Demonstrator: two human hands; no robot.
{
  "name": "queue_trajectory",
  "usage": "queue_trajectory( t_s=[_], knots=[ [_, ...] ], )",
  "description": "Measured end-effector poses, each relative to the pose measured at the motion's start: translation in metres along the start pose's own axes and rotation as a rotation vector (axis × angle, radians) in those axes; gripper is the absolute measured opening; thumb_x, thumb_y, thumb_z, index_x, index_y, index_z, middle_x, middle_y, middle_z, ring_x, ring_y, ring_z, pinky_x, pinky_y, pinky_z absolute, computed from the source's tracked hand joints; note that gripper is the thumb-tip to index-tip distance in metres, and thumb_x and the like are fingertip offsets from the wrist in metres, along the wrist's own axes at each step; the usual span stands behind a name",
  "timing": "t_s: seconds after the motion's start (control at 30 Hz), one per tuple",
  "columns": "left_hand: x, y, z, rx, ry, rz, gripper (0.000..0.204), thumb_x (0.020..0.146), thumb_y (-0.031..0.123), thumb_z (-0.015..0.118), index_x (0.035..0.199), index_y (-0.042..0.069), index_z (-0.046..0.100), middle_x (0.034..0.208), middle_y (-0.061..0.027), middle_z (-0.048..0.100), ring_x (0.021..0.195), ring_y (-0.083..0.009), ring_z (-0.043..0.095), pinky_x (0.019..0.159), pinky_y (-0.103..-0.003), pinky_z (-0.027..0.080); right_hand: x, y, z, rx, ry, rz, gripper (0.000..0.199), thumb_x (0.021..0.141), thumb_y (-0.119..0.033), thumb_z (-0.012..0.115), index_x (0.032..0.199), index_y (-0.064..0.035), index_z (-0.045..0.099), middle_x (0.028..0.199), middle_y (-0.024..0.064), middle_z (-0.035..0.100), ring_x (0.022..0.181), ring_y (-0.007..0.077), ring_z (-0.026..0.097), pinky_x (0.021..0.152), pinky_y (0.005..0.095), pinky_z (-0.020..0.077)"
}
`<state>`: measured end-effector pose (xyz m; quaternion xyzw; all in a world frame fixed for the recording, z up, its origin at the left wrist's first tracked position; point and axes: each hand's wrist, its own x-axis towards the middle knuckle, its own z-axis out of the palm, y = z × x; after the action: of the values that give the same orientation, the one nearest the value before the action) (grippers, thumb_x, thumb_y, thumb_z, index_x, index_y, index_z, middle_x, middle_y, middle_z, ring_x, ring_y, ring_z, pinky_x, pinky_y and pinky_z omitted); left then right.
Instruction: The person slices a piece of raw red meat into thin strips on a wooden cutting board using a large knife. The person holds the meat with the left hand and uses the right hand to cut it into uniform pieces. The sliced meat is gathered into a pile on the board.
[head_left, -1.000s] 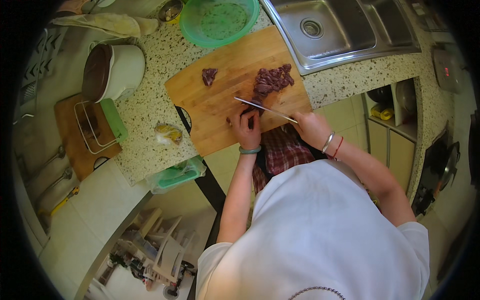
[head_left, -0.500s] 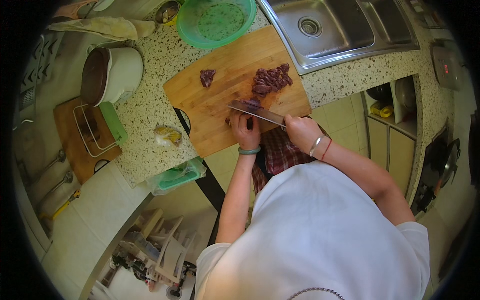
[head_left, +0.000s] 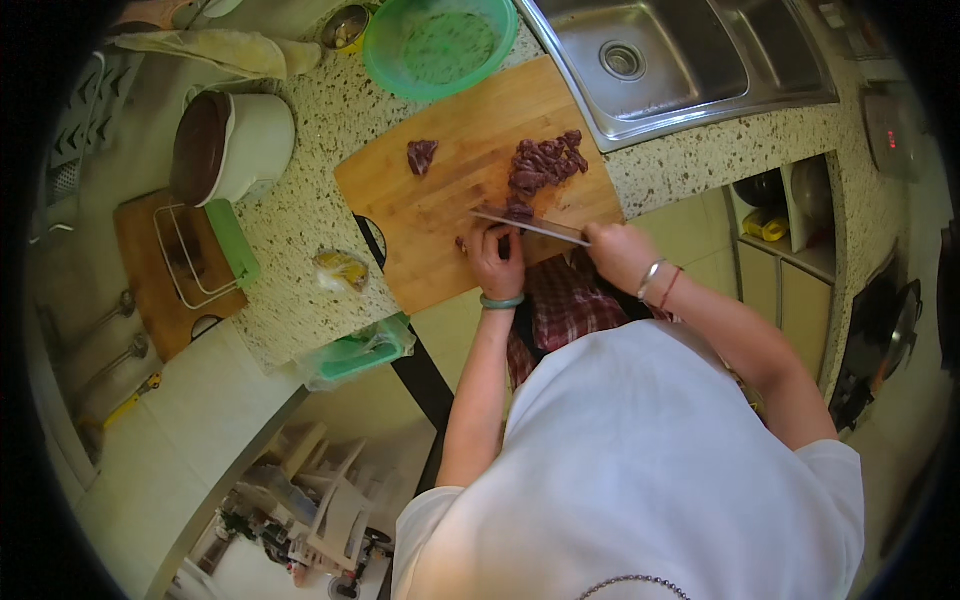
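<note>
A wooden cutting board (head_left: 440, 245) lies on the speckled counter. My right hand (head_left: 620, 256) is closed round the handle of a kitchen knife (head_left: 540, 228), its blade pointing left across the board, almost edge-on. Just below the blade, my left hand (head_left: 497, 262) has curled fingers pressed down on a piece of dark red meat, mostly hidden; a bit shows beside the fingers. Beyond the blade lies a pile of cut meat (head_left: 545, 162), with slices reaching down to the knife. A separate chunk of meat (head_left: 422, 156) sits on the board's left part.
A green basin (head_left: 440, 85) stands past the board, and a steel sink (head_left: 660, 118) is at the far right. To the left are a white pot with a brown lid (head_left: 200, 150), a small plastic bag with something yellow (head_left: 341, 270), and another wooden board (head_left: 150, 260).
The knife blade has turned from showing its broad side to nearly edge-on, and my right hand has shifted slightly right. My left hand keeps its place on the meat. The whole view has shifted slightly.
</note>
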<state>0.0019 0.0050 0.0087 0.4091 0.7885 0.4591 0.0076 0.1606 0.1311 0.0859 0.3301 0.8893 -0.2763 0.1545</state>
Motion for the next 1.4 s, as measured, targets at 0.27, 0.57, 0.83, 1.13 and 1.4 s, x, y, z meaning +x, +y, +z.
queue_trajectory(
  t_s=[0.27,0.57,0.83,1.13,1.4],
  knots=[
    [0.004,0.01,-0.003,-0.034,0.045,-0.065,0.01,0.081,0.005,0.07,0.087,0.003,0.063,0.103,-0.0105,0.061,0.108,-0.0318,0.054,0.091,-0.041,0.042,0.01,0.009,-0.017,0.266,0.246,0.007,0.019,0.092,-0.024,0.057,0.087,-0.0054,0.06,0.074,0.021,0.064,0.069,0.0414,0.062,0.062,0.0503,0.0497],
    [0.0,-0.002,-0.003,-0.037,-0.011,0.034,0.011,0.077,0.002,0.069,0.084,0.003,0.061,0.101,-0.0138,0.06,0.1,-0.0346,0.053,0.089,-0.042,0.04,-0.028,0.001,0.009,0.168,0.174,-0.11,0.008,0.087,-0.012,0.056,0.09,-0.0046,0.055,0.072,0.0172,0.065,0.065,0.0367,0.065,0.056,0.0466,0.0522],
    [-0.002,-0.004,-0.002,-0.024,-0.008,0.003,0.014,0.075,0.001,0.066,0.089,0.002,0.062,0.105,-0.0156,0.06,0.102,-0.0371,0.053,0.089,-0.044,0.041,-0.03,-0.006,0.009,0.086,0.101,-0.082,0.008,0.088,-0.011,0.053,0.091,-0.004,0.054,0.072,0.0155,0.064,0.064,0.0351,0.066,0.056,0.0452,0.0531],
    [-0.003,-0.006,-0.003,-0.008,-0.027,0.019,0.012,0.076,0.002,0.065,0.086,0.003,0.06,0.104,-0.0152,0.059,0.1,-0.0367,0.053,0.088,-0.043,0.04,-0.032,-0.006,0.002,0.085,0.042,-0.086,0.008,0.086,-0.009,0.053,0.09,-0.0025,0.053,0.072,0.0172,0.064,0.066,0.0356,0.066,0.057,0.0449,0.0533],
    [-0.002,-0.006,-0.003,0.002,-0.023,0.01,0.015,0.072,-0.004,0.067,0.083,0.001,0.059,0.101,-0.0168,0.06,0.1,-0.0373,0.055,0.088,-0.042,0.043,-0.022,-0.015,0.004,0.1,-0.025,-0.042,0.01,0.086,-0.01,0.056,0.092,-0.0026,0.053,0.07,0.0179,0.064,0.065,0.0372,0.064,0.058,0.0474,0.0514]
  ],
)
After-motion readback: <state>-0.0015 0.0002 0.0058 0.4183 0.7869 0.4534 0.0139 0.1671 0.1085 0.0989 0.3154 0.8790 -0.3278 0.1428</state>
